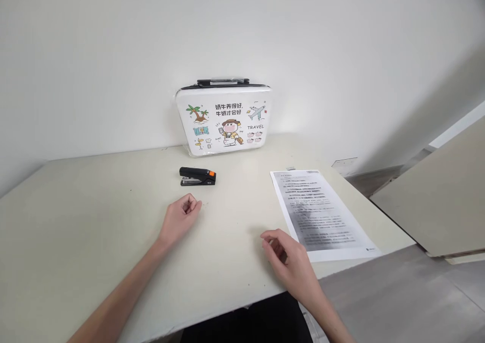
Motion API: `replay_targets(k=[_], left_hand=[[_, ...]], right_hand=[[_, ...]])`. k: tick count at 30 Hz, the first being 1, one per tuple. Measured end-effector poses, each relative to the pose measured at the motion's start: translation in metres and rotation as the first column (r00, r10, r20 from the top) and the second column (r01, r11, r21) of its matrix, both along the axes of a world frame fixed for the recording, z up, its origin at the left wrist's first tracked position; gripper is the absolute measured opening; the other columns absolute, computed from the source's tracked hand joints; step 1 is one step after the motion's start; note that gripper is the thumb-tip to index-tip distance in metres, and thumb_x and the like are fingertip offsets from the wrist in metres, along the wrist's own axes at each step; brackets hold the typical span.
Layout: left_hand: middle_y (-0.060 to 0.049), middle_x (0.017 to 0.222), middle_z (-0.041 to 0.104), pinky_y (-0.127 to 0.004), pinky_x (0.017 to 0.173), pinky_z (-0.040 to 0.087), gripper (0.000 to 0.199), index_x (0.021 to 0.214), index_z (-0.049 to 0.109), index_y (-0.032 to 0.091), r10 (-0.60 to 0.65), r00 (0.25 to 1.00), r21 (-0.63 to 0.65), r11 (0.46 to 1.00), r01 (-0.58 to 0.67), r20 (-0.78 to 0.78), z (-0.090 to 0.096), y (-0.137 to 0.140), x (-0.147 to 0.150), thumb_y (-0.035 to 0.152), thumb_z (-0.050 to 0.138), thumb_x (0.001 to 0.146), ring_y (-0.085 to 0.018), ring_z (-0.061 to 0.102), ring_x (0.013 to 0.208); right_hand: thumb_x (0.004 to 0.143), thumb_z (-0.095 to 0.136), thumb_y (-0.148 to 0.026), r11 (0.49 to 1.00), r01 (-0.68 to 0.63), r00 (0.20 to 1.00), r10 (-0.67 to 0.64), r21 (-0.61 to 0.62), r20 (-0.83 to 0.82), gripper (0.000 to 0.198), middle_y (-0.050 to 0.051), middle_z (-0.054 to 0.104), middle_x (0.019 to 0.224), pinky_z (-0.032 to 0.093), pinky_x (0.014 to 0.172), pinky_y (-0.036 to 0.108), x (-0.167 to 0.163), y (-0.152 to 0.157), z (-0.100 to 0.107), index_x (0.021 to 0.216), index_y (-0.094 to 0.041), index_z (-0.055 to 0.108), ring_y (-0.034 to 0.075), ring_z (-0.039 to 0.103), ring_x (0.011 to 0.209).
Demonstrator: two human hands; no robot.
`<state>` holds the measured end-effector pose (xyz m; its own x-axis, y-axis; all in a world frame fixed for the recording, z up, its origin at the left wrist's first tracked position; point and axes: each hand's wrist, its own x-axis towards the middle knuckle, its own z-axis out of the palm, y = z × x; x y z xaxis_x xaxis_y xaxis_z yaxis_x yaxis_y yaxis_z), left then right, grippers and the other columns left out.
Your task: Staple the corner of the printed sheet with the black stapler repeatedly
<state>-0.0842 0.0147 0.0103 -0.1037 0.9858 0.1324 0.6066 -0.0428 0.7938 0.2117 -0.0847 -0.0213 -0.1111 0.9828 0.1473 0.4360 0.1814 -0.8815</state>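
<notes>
My left hand (181, 218) rests on the table in a loose fist with nothing in it. Just beyond it lies a black stapler (197, 177) with an orange patch on its right end, apart from my fingers. My right hand (287, 262) is near the table's front edge, its fingers curled and the thumb close to the index finger; I see nothing held. Beside and partly behind it, a printed sheet of paper (322, 211) lies flat on the right side of the table.
A white case (227, 120) with cartoon prints and a black handle stands upright against the wall. The pale table (94, 222) ends at the right, where grey floor (394, 292) shows. A beige panel (435, 196) stands farther right.
</notes>
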Motion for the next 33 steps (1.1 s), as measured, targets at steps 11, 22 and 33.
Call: replay_targets(k=[11, 22, 33], left_hand=[[0.006, 0.061, 0.033, -0.026, 0.055, 0.026, 0.037, 0.068, 0.033, 0.024, -0.027, 0.999, 0.006, 1.000, 0.027, -0.028, 0.000, -0.001, 0.001, 0.045, 0.058, 0.086, -0.012, 0.029, 0.058], [0.006, 0.062, 0.035, -0.026, 0.057, 0.028, 0.036, 0.070, 0.034, 0.024, -0.048, 0.997, 0.025, 0.998, 0.050, -0.068, -0.003, 0.000, 0.000, 0.047, 0.055, 0.087, -0.012, 0.029, 0.059], [0.004, 0.071, 0.052, -0.027, 0.060, 0.039, 0.029, 0.078, 0.044, 0.024, -0.090, 0.966, 0.104, 0.987, 0.119, -0.243, -0.007, -0.001, 0.007, 0.045, 0.053, 0.096, -0.015, 0.046, 0.063]], right_hand=[[0.106, 0.047, -0.045, 0.929, 0.289, 0.919, -0.337, 0.229, 0.206, 0.027, 0.012, 0.070, 0.127, 0.058, 0.065, 0.035, 0.083, 0.002, -0.002, 0.121, -0.031, 0.065, 0.032, 0.067, 0.118], [0.108, 0.038, -0.060, 0.939, 0.252, 0.795, -0.339, 0.235, 0.504, 0.059, 0.007, 0.048, 0.167, 0.040, 0.126, 0.053, 0.226, 0.060, -0.032, 0.155, -0.028, 0.054, 0.033, 0.042, 0.156], [0.111, 0.032, -0.058, 0.984, -0.087, 0.617, -0.072, 0.159, 0.784, 0.062, -0.007, 0.016, 0.176, 0.015, 0.133, 0.063, 0.165, 0.045, -0.034, 0.169, -0.044, 0.016, 0.029, 0.010, 0.165]])
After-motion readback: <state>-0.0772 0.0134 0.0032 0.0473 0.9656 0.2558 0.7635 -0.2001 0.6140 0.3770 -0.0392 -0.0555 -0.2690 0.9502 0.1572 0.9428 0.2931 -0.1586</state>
